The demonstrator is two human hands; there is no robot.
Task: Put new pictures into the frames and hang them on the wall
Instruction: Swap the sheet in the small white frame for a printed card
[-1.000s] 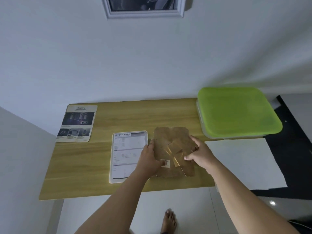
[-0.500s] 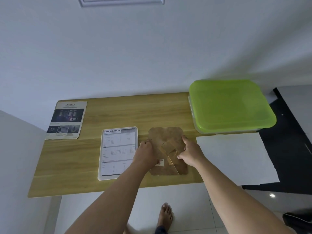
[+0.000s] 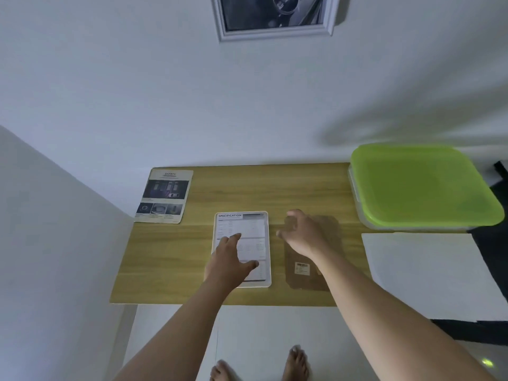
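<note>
Plainly the frame [image 3: 255, 229] lies face up in the middle of the table [image 3: 170, 259], a printed specification sheet showing in it, with the brown backing board [image 3: 305, 279] flat just to its right. The left hand [image 3: 233, 259] rests on the frame with fingers spread and straight, pressing rather than gripping. The right hand [image 3: 302, 232] hovers over the top of the backing board, fingers loosely curled and, as far as the blur allows, holding nothing. A safety leaflet [image 3: 164, 196] lies at the back left, likely one of the new pictures. I judge two risks from here. With the backing off, lifting the frame one-handed could let the sheet slide out — or any glass, which I cannot make out. Dragging it toward the near edge could also tip it to the floor, where bare feet [image 3: 295, 364] stand.
</note>
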